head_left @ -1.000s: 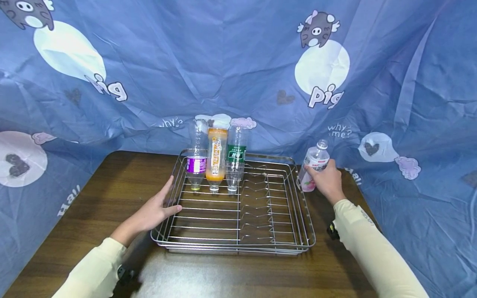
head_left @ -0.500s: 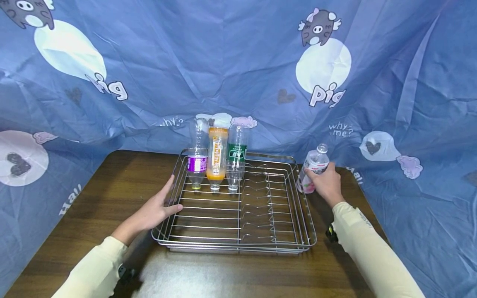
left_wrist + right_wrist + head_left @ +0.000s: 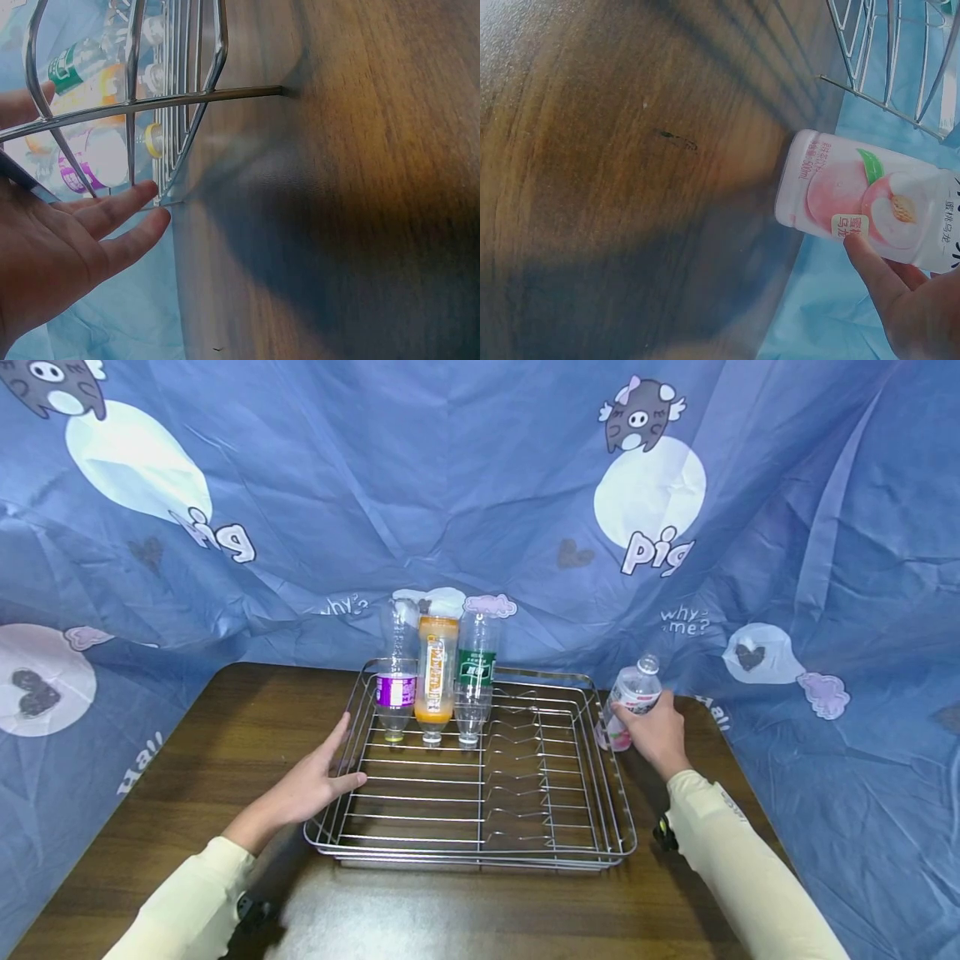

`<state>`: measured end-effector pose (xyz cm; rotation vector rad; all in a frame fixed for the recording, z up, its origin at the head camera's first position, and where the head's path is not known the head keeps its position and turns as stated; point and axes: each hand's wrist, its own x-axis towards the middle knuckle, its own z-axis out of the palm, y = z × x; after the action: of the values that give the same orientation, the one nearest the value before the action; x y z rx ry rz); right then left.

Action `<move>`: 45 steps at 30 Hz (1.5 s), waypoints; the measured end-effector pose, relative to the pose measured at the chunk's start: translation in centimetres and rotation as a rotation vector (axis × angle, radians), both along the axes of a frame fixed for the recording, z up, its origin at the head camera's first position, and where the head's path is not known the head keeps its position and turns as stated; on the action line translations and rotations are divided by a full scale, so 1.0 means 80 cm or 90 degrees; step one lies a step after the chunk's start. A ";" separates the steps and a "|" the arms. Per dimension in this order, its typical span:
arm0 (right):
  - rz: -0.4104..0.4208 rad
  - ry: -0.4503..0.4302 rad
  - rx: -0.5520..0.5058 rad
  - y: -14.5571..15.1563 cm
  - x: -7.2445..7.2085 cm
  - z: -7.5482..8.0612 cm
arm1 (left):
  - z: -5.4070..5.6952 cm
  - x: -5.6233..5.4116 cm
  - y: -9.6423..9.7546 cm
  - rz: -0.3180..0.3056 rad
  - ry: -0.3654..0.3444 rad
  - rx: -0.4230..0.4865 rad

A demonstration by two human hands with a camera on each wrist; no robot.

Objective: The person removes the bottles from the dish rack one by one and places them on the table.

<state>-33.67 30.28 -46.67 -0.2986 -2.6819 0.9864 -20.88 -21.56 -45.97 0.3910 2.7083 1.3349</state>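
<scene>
In the head view my right hand (image 3: 654, 731) holds a clear peach drink bottle (image 3: 636, 689), just outside the right side of a metal wire rack (image 3: 480, 858). The bottle stands neck up with a slight lean. Its pink peach label (image 3: 840, 187) shows in the right wrist view, close over the table edge. At the rack's left side rests my left hand (image 3: 303, 785). Its fingers are straight and spread along the outside wires, with the thumb reaching over the rim. Between them lies the rack's side rail (image 3: 150, 105).
Three bottles stand neck down at the rack's back left: a purple-labelled one (image 3: 396, 689), an orange one (image 3: 435, 685) and a green-labelled one (image 3: 475, 672). Under the rack is a brown wooden table (image 3: 390, 918). A blue printed cloth (image 3: 450, 485) hangs close behind.
My right hand and the peach drink bottle have come slightly down and nearer to me, the bottle's neck leaning a little more. My left hand and the rack look the same.
</scene>
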 end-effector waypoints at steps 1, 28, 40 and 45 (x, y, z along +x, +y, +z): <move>0.001 0.000 -0.002 0.000 0.000 -0.001 | 0.000 0.000 0.000 0.000 0.000 -0.001; -0.019 0.008 -0.023 -0.005 0.007 -0.012 | -0.002 -0.001 0.001 -0.004 0.005 0.009; -0.013 0.005 -0.037 -0.005 0.009 -0.012 | -0.007 -0.003 0.002 -0.001 0.009 -0.018; -0.009 0.011 -0.040 -0.006 0.009 -0.012 | -0.006 -0.003 0.001 -0.002 0.012 -0.024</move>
<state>-32.95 29.82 -47.60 -0.3209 -2.6337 1.0656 -21.09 -21.52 -46.44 0.4066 2.7433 1.2833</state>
